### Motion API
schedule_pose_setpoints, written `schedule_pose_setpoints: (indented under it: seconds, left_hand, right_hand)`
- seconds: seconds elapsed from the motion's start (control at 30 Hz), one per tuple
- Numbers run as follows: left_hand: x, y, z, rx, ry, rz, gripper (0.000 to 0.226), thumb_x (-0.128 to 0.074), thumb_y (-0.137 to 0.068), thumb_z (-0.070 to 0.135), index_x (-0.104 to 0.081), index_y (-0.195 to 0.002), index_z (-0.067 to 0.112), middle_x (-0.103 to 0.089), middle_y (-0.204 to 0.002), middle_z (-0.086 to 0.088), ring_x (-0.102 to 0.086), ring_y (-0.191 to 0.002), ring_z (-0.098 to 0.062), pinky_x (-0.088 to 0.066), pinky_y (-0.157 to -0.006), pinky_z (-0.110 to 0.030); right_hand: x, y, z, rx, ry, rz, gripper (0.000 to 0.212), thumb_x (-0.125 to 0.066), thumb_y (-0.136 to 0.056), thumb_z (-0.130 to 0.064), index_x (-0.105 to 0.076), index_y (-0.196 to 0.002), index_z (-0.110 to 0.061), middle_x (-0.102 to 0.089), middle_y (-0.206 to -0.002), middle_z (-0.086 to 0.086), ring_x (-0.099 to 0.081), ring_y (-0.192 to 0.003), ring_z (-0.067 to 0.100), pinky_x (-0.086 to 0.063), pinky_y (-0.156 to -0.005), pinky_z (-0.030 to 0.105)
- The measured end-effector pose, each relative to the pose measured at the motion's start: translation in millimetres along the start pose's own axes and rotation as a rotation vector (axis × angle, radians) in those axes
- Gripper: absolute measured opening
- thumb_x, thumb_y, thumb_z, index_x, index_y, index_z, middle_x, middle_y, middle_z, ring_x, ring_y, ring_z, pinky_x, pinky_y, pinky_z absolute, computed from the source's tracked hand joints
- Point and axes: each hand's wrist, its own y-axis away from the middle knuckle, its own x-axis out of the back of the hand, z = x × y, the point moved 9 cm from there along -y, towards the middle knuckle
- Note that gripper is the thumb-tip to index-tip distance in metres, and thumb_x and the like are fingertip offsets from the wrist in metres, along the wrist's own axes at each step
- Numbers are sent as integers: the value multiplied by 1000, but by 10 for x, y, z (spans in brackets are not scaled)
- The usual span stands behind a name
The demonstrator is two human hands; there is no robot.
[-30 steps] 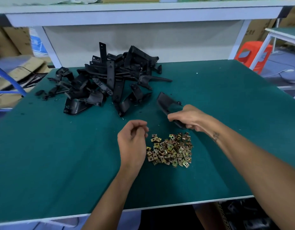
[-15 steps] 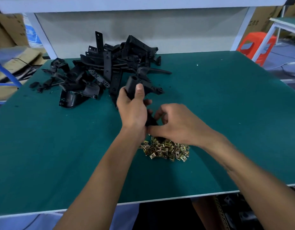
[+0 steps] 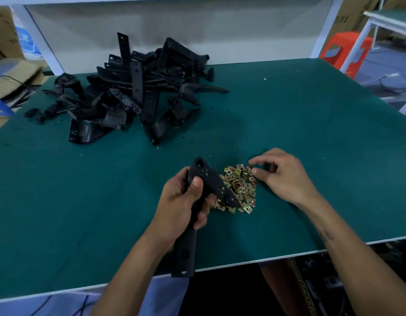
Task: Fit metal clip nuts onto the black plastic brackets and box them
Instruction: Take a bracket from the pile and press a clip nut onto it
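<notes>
The left hand [image 3: 181, 201] grips one black plastic bracket [image 3: 204, 185] around its middle, thumb pressed on its upper face, so that the holed head points to the far side and the long strap end reaches past the near table [image 3: 311, 133] edge. The right hand [image 3: 282, 176] hovers at the far right edge of the pile of clip nuts [image 3: 239, 190], thumb and forefinger closing to a pinch; whether a nut is already between them cannot be told. The clip nuts, brass-coloured and square, lie in one loose heap just right of the held bracket, whose angled arm crosses over the heap's left part; they overlap too much to count, and number several dozen at a judgement. The heap of unfitted brackets [image 3: 133, 99] lies at the far left of the table, well apart from the hands; its tangled pieces number perhaps twenty or more. No box is in view. Probable faults: the pinch may lift two interlocked nuts or drop one, since they are small and nested; a nut pushed on askew may miss the bracket's hole; the overhanging strap end may catch the table edge and twist the bracket in the grip. An orange stool [image 3: 348, 53] stands beyond the far right corner.
</notes>
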Motion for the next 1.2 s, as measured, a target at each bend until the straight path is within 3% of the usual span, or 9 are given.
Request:
schedule_pose_setpoints:
  seconds: [0.1,0.23,0.4,0.5,0.7,0.8,0.9,1.03,1.2]
  left_hand:
    - [-122,72,-103,4,24,-22,25,-50,-98,28,-48,-95,4,-58,-66,-8,-39,-39,-15,-35,-37,-21]
    - [-153,135,-141,0,17,2,22,-52,-98,28,-51,-95,6,-58,-67,-10,-37,-40,-16,-33,-38,-22]
    - [-140,99,-113,-3,19,6,26,-52,-98,30,-48,-98,4,-57,-67,-9,-36,-42,-16,-33,-39,-23]
    - [-113,81,-104,10,41,22,30,-52,-98,32,-48,-102,2,-56,-67,-9,-36,-44,-17,-34,-42,-23]
    - [-110,139,-103,-7,22,31,29,-57,-97,37,-52,-99,9,-57,-68,-8,-37,-46,-16,-34,-42,-25]
    - [-102,165,-92,-19,9,31,19,-52,-100,31,-55,-97,13,-57,-69,-8,-37,-46,-16,-34,-43,-25]
    - [-115,180,-70,-41,0,13,23,-51,-102,32,-51,-99,9,-55,-68,-6,-36,-46,-15,-34,-43,-25]
    - [-125,165,-65,-57,-15,-7,28,-50,-102,33,-47,-102,5,-54,-68,-5,-36,-46,-14,-35,-43,-25]
    - [-56,101,-118,-20,67,32,28,-52,-101,35,-45,-100,7,-52,-67,-3,-36,-45,-12,-35,-42,-23]
  right_hand:
    - [35,33,-21,33,-3,64,10,-79,-89,-22,-77,-93,-31,-65,-94,-14,-53,-76,-1,-37,-65,15]
    - [64,71,15,50,-73,103,8,-80,-88,-21,-78,-92,-28,-69,-93,-12,-57,-78,14,-49,-73,36]
    - [-14,71,-14,51,-96,39,13,-84,-84,-22,-81,-95,-29,-68,-99,-10,-60,-89,14,-48,-78,36]
    - [3,64,-10,34,-113,52,12,-85,-83,-21,-77,-86,-30,-69,-96,-8,-61,-87,20,-51,-81,41]
    - [39,84,84,-23,-184,116,15,-85,-83,-26,-72,-78,-28,-68,-72,-3,-55,-62,8,-47,-62,30]
    - [224,162,94,-12,-365,286,16,-84,-82,-18,-72,-76,-26,-70,-71,-9,-58,-64,5,-48,-64,23]
    - [291,359,123,-11,-607,402,15,-82,-80,-12,-73,-80,-23,-69,-71,-10,-55,-63,3,-46,-62,18]
    - [110,540,16,20,-702,393,26,-78,-84,1,-73,-100,-19,-74,-80,-3,-65,-72,9,-53,-72,20]
    - [27,440,56,-83,-666,381,20,-70,-93,3,-75,-95,-16,-72,-79,1,-69,-71,13,-54,-68,22]
